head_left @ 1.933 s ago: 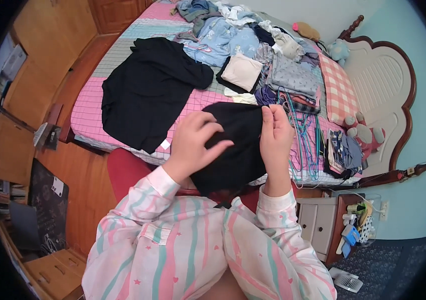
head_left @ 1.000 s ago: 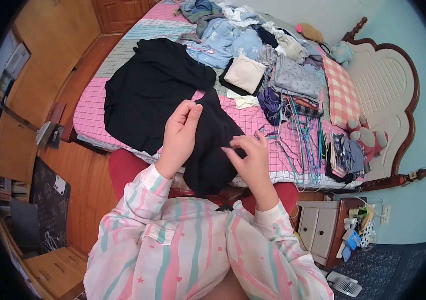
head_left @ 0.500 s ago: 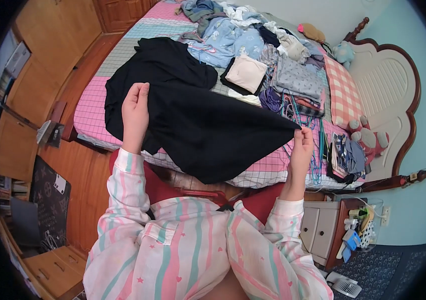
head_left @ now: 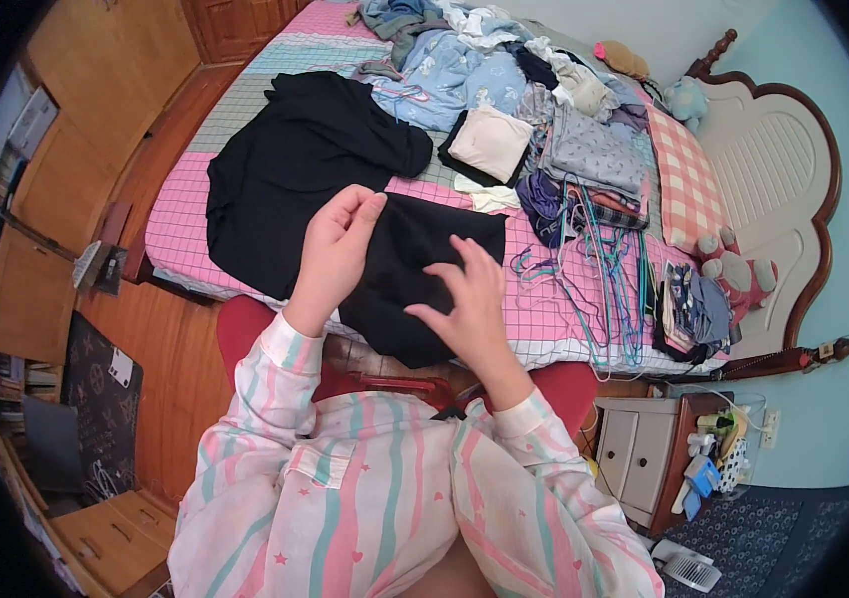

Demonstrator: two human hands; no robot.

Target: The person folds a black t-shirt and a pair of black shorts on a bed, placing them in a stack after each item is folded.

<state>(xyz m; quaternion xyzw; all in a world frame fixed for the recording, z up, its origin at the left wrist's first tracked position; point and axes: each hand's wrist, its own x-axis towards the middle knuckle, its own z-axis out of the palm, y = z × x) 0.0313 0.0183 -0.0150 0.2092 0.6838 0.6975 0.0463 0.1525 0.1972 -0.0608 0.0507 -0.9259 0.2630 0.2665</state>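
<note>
A large black garment [head_left: 285,169] lies spread over the near left part of the bed, one part hanging over the front edge; its exact kind is unclear. My left hand [head_left: 339,244] is closed in a pinch at the upper edge of the garment's right part, thumb against the fingers. Just right of it, my right hand [head_left: 469,304] hovers over the same dark cloth with fingers spread and thumb out, holding nothing. A folded cream cloth [head_left: 489,140] on a black one lies beyond my hands, beside a small white cloth [head_left: 487,193].
Tangled hangers [head_left: 594,284] lie on the bed [head_left: 180,221] to the right. Beyond them are a folded grey stack [head_left: 594,154] and a heap of clothes [head_left: 464,75]. A pile of folded garments [head_left: 693,314] sits near a plush toy [head_left: 738,274]. A nightstand [head_left: 634,448] stands at the right.
My right hand has let go of the garment's corner and moved left, its fingers opening. The stretched cloth has dropped onto the bed, uncovering hangers. My left hand has shifted right.
</note>
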